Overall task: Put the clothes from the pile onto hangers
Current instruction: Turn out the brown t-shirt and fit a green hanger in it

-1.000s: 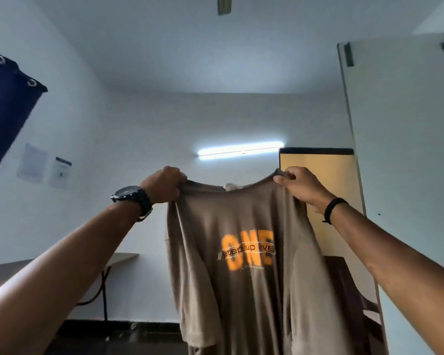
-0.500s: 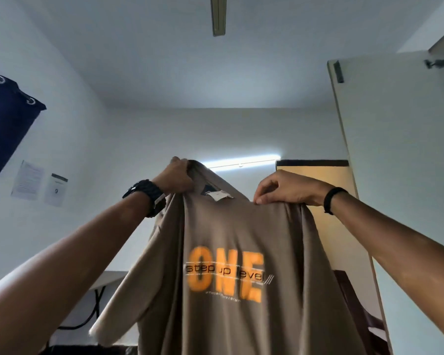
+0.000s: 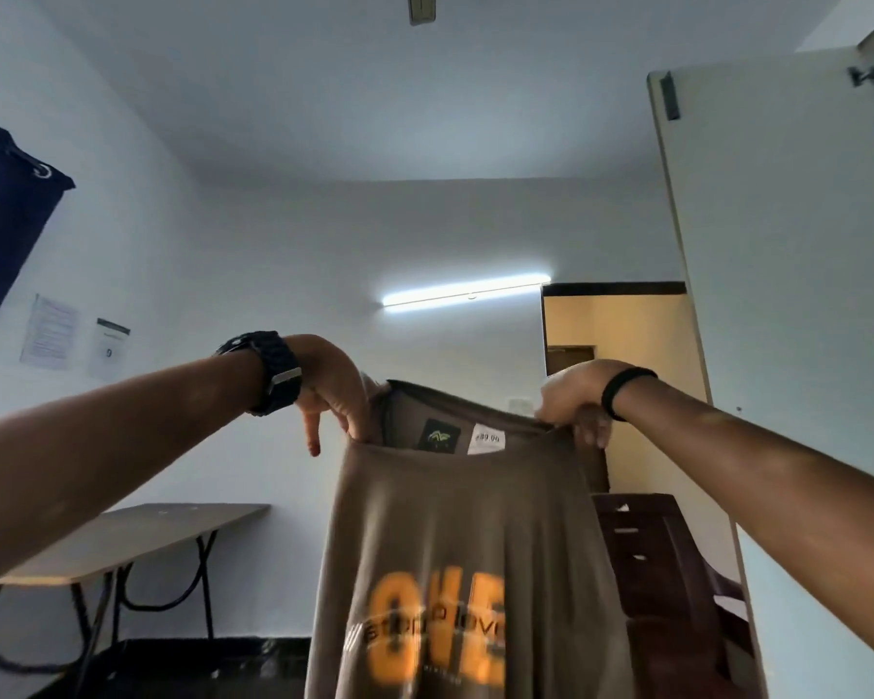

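You see a brown T-shirt [image 3: 455, 517] with orange lettering, a dark blue curtain [image 3: 1, 229], white walls [image 3: 273, 274], and a black watch [image 3: 268, 370].

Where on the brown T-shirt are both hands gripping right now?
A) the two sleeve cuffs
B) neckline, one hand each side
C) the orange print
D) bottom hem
B: the left hand and right hand pinch the brown T-shirt at its collar, either side of the neck labels.

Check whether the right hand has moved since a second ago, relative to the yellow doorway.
Cannot tell: the right hand lines up with the yellow doorway much as before, and the camera itself tilted.
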